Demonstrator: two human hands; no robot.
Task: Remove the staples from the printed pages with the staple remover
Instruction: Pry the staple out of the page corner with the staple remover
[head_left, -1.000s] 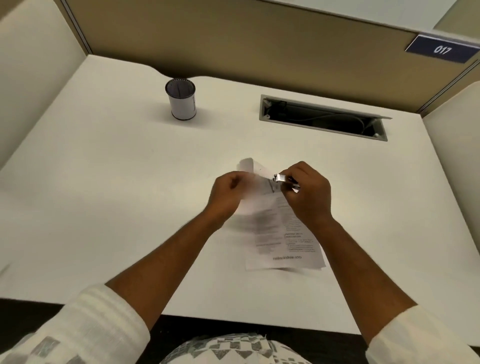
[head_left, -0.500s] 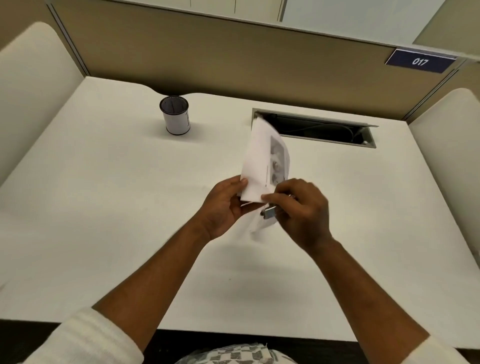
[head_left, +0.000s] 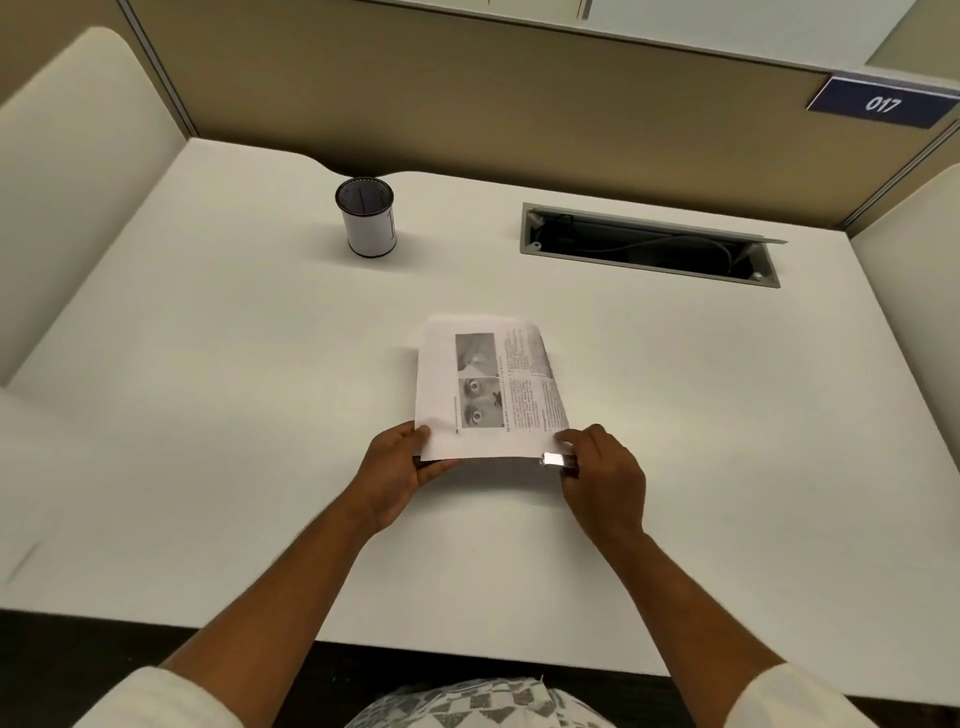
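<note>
The printed pages (head_left: 488, 384), white sheets with grey photos and text, lie turned sideways in the middle of the white desk (head_left: 234, 415). My left hand (head_left: 397, 470) pinches their near left corner. My right hand (head_left: 602, 478) holds the near right corner and also grips a small shiny metal staple remover (head_left: 557, 460), whose jaws sit at the paper's edge. No staple is visible at this size.
A white pen cup (head_left: 366, 215) with a dark rim stands at the back left. An open cable slot (head_left: 649, 247) is cut into the desk at the back right. Beige partition walls enclose the desk on three sides.
The pages were lifted off the desk, stood upright half a second ago, and now lie flat with a different side up. Both hands moved toward me with them.
</note>
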